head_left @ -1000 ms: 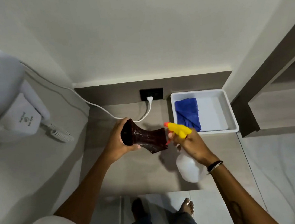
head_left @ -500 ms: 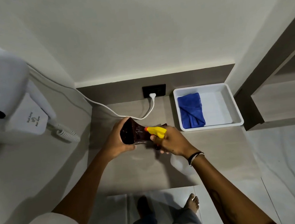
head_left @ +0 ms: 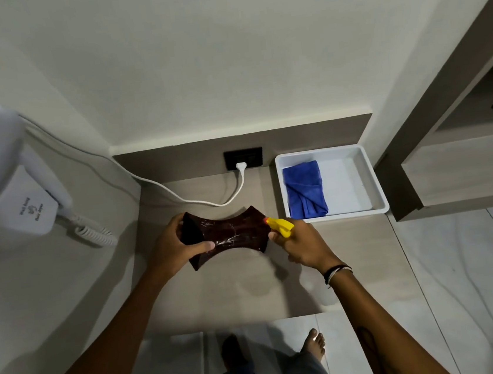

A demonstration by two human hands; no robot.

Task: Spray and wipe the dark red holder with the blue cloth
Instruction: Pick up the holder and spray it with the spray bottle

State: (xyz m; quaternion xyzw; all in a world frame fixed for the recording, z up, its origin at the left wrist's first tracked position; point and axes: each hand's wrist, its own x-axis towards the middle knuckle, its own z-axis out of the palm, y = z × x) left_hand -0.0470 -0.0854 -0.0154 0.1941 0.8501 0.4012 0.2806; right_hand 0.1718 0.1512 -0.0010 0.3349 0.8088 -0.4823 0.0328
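The left hand (head_left: 174, 250) holds the dark red holder (head_left: 229, 235) lying on its side above the desk (head_left: 354, 251), fingers (head_left: 204, 247) wrapped round its left, open end. The right hand (head_left: 302, 246) has its fingers closed on the spray bottle's yellow trigger head (head_left: 280, 227), nozzle right against the holder's right end; the bottle's body is hidden under the hand. The blue cloth (head_left: 304, 189) lies folded in the white tray (head_left: 375, 184), well apart from both hands.

To spray well, I judge the nozzle should back off a little so the mist spreads, and the left hand should turn the holder so every curved face gets wet; white streaks already glisten near the thumb. Keeping the spray aimed away from the wall socket (head_left: 243, 158) and its plug looks wise.

Half a second earlier the yellow head sat over the holder's middle, covering it; now it is at the right end and the full waisted shape shows
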